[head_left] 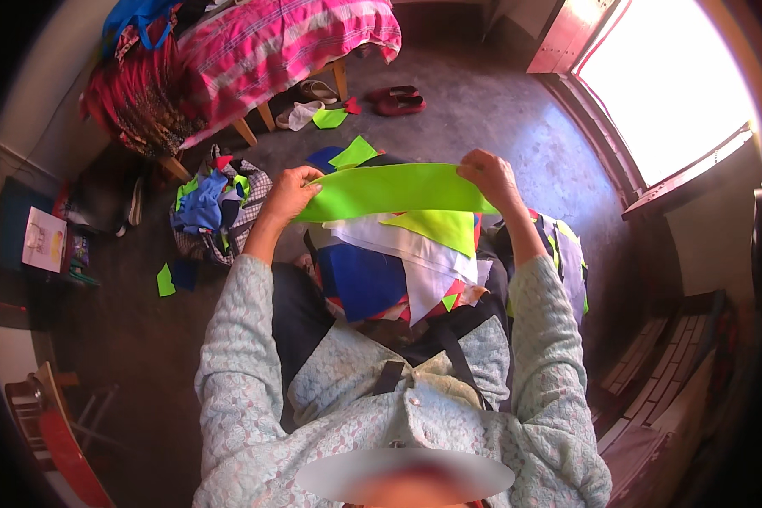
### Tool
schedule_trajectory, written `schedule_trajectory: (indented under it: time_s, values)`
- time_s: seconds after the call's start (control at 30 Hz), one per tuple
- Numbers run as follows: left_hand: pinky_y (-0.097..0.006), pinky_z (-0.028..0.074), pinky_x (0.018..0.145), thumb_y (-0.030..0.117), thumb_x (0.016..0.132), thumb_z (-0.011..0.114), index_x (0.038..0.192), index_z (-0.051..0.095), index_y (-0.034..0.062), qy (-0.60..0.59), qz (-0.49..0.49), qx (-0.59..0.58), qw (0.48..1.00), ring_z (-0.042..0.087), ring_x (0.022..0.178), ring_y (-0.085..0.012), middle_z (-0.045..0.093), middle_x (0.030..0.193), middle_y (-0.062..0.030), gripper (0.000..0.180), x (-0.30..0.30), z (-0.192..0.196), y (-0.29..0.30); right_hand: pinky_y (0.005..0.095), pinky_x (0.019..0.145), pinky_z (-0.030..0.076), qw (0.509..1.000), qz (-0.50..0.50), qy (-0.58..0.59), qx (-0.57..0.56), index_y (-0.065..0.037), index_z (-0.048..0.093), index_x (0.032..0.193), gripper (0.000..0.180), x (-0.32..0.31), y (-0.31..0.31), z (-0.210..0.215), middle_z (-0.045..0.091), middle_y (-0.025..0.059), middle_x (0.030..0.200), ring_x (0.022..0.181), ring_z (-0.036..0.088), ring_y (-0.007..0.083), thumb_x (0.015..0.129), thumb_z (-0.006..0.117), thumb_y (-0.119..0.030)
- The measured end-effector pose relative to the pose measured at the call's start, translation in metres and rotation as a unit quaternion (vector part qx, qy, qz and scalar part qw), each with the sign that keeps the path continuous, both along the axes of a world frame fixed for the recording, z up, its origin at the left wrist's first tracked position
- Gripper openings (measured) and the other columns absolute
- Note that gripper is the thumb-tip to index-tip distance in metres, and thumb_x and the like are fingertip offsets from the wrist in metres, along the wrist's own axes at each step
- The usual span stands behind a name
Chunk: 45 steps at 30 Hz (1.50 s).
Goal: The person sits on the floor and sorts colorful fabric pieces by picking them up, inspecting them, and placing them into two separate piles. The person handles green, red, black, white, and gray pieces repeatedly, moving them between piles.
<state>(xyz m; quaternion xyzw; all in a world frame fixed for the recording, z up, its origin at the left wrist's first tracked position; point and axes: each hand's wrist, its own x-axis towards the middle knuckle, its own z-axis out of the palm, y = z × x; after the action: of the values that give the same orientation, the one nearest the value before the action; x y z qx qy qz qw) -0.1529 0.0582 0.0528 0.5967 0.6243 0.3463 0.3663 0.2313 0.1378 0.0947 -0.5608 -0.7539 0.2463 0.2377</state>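
A long neon-green fabric strip [389, 188] is stretched level between my two hands. My left hand [288, 201] pinches its left end between thumb and fingers. At the other end, my right hand [491, 176] grips the upper edge, and a corner of the strip hangs below it. Under the strip, a heap of fabric scraps rests in front of my lap: a blue piece [360, 275], a white piece [436, 284] and a yellow-green piece [440, 229] show on top. Another small green scrap [354, 152] sticks up behind the strip.
A checked bag [250, 190] of scraps stands on the floor at left, a second scrap bundle [567, 254] at right. Beyond are a bed with a pink cover [271, 51], red shoes [398, 102] and a green scrap [330, 118]. A bright doorway [665, 76] opens at far right.
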Motion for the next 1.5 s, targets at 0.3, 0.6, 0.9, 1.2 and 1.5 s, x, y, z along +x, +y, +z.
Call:
schedule_trajectory:
  time_s: [0.3, 0.6, 0.9, 1.2, 1.5]
  values:
    - [-0.040, 0.050, 0.088, 0.010, 0.079, 0.069, 0.115, 0.060, 0.0057, 0.165, 0.082, 0.105, 0.977, 0.062, 0.104, -0.0344, 0.063, 0.115, -0.0170, 0.037, -0.012, -0.065, -0.011, 0.0549, 0.111, 0.022, 0.966, 0.093, -0.157, 0.182, -0.020, 0.054, 0.134, 0.057, -0.059, -0.059, -0.059, 0.034, 0.0147, 0.151, 0.142, 0.027, 0.0306, 0.084, 0.065, -0.046]
    - [-0.046, 0.042, 0.099, 0.028, 0.083, 0.069, 0.122, 0.059, 0.0071, 0.230, 0.016, 0.276, 0.933, 0.050, 0.120, -0.0376, 0.052, 0.131, -0.0187, 0.046, 0.067, -0.055, -0.035, 0.0570, 0.114, 0.013, 0.973, 0.093, -0.173, 0.119, -0.029, 0.044, 0.143, 0.062, -0.062, -0.071, -0.079, 0.029, 0.0129, 0.155, 0.144, 0.021, 0.0347, 0.088, 0.055, -0.055]
    - [-0.048, 0.038, 0.103, 0.035, 0.085, 0.065, 0.130, 0.053, 0.0111, 0.291, 0.022, 0.248, 0.924, 0.045, 0.125, -0.0402, 0.044, 0.139, -0.0201, 0.052, 0.073, -0.060, -0.040, 0.0586, 0.114, 0.015, 0.975, 0.080, -0.142, 0.149, -0.029, 0.047, 0.140, 0.062, -0.064, -0.071, -0.084, 0.034, 0.0114, 0.153, 0.143, 0.024, 0.0341, 0.085, 0.056, -0.057]
    - [-0.045, 0.034, 0.108, 0.041, 0.091, 0.058, 0.139, 0.046, 0.0140, 0.316, -0.003, 0.237, 0.919, 0.038, 0.133, -0.0372, 0.037, 0.147, -0.0186, 0.056, 0.067, -0.074, -0.032, 0.0459, 0.110, 0.030, 0.990, 0.096, -0.027, 0.100, -0.015, 0.055, 0.133, 0.053, -0.025, -0.079, -0.070, 0.043, 0.0135, 0.145, 0.135, 0.038, 0.0341, 0.086, 0.066, -0.037]
    - [-0.047, 0.034, 0.108, 0.039, 0.090, 0.061, 0.137, 0.048, 0.0140, 0.298, -0.004, 0.241, 0.924, 0.039, 0.131, -0.0384, 0.039, 0.145, -0.0166, 0.055, 0.065, -0.073, -0.035, 0.0281, 0.078, 0.053, 0.960, -0.176, 0.172, 0.130, -0.007, 0.070, 0.106, 0.020, 0.133, -0.162, -0.043, 0.070, 0.0078, 0.101, 0.088, 0.067, 0.0166, 0.086, 0.067, -0.005]
